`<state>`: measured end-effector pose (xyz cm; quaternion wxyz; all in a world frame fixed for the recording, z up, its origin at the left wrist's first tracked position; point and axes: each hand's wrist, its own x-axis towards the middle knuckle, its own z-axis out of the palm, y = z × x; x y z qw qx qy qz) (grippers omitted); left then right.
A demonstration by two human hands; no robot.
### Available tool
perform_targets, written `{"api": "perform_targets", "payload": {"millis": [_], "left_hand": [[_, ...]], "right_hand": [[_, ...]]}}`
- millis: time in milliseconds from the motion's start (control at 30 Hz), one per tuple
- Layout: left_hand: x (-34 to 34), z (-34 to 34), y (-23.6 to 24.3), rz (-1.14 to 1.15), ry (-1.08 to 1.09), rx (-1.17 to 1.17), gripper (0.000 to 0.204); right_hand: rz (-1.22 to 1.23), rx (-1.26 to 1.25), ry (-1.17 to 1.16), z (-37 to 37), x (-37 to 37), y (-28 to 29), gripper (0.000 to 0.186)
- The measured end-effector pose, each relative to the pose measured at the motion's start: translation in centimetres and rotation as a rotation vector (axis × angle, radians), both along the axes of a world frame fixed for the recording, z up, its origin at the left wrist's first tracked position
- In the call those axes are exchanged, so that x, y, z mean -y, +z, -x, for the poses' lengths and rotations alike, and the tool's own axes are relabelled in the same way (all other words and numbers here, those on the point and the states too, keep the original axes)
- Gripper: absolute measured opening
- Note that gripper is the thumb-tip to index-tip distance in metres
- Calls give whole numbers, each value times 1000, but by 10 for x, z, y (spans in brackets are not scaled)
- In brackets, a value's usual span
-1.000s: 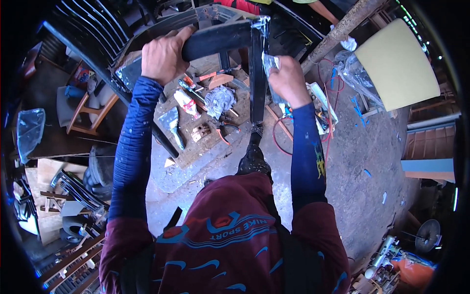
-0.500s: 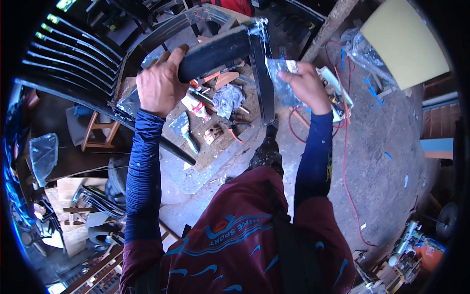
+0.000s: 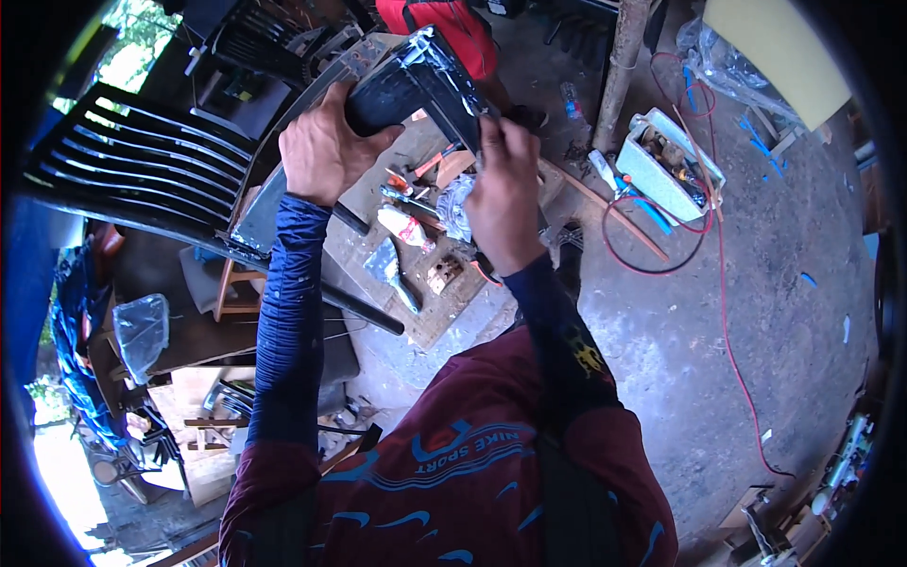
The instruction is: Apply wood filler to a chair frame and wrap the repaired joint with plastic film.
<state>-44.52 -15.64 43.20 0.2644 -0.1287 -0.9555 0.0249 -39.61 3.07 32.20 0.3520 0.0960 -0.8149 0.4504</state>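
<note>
A dark wooden chair (image 3: 387, 109) with a slatted back (image 3: 151, 151) lies tipped over, its seat frame raised toward me. My left hand (image 3: 326, 151) is closed over the frame's rail, thumb on the near face. Whitish filler marks the corner joint (image 3: 425, 49) of the rail and leg. My right hand (image 3: 508, 194) rests against the leg with its fingers curled together; whatever they hold is hidden behind them. Under the frame, a board (image 3: 430, 321) bears a wide scraper (image 3: 385, 265), a red-and-white tube (image 3: 406, 227), a crumpled cloth (image 3: 455, 208) and a holed wooden block (image 3: 444, 274).
A whitish tool bin (image 3: 652, 189) stands on the concrete floor to the right, with a red hose (image 3: 723, 312) looping past it. Behind are a wooden post (image 3: 624, 76) and a red cloth-like item (image 3: 453, 33). Stacked furniture parts and wood fill the left.
My right hand has moved left onto the chair leg, and the flat greyish sheet seen in it before is out of sight. My left hand keeps its hold on the rail; the view has shifted.
</note>
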Motion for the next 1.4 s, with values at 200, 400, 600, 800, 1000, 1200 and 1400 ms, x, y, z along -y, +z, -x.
{"api": "perform_targets", "payload": {"millis": [200,400,600,800,1000,1200,1400], "left_hand": [[-1,-3,2,-17,27,19,69],[-8,-7,1,-33,5,13,68],[-10,-9,0,-57,-6,14,69],[-7,-12,0,-63,28,46,67],[-8,-12,-3,-90,-53,-28,62],[-10,-16,0,-81,-7,23,66],[-8,-17,-2,-118,-72,-10,67]], "right_hand": [[17,187,30,4,13,13,58],[64,77,166,10,4,17,61],[-82,130,-39,10,30,38,59],[-74,43,10,15,0,35,43],[-87,-118,111,42,-23,42,30],[-139,1,215,40,-36,51,23],[-160,-74,156,48,-38,81,18]]}}
